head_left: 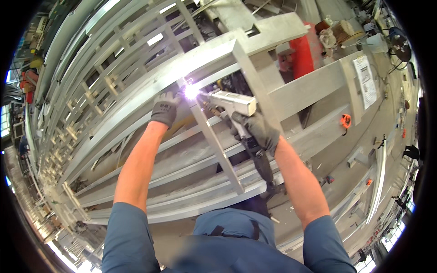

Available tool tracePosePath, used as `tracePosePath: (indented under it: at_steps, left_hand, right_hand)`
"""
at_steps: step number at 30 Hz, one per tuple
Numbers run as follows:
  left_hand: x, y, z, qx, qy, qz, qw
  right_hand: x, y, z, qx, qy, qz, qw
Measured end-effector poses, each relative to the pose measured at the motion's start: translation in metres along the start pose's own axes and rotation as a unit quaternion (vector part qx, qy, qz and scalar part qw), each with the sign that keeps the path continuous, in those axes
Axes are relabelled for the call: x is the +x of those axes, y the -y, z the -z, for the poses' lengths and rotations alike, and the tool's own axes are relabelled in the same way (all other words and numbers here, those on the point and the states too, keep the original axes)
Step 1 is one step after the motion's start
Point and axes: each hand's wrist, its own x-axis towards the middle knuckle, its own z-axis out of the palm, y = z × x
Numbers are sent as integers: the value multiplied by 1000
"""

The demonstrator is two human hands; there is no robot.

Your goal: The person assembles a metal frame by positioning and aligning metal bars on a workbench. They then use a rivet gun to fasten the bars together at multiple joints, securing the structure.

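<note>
My right hand [258, 130], in a dark grey work glove, is closed round the grip of a welding gun [233, 101] with a boxy light-coloured body. Its black hose end hangs down toward my waist. At the gun's tip a bright violet-white arc glows where a narrow metal crossbar [213, 139] meets a long grey metal beam [148, 86]. Just left of the arc lies my left hand [165, 108], also gloved, its fingers stretched over the beam's edge with nothing seen in them. Glare hides the joint itself.
Long curved metal frames [98, 73] fill the left side. Farther right are a red metal part [302, 57], a wide flat beam [314, 86] with a printed paper sheet [365, 81], and an orange tape measure [346, 121]. Metal offcuts [359, 157] lie on the floor.
</note>
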Motion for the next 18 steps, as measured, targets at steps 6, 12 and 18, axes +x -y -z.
tracePosePath:
  at_steps: [6,12,18]
  left_hand:
    - [0,-3,6,-9,31,26,999]
    - [-32,-68,63,-155,-92,53,982]
    - [-78,-194,223,-801,60,49,594]
  right_hand:
    - [-35,-14,-6,-100,-67,30,992]
    - [-104,1,-43,-100,-185,107,972]
    - [-93,2,-59,-92,-247,265,928]
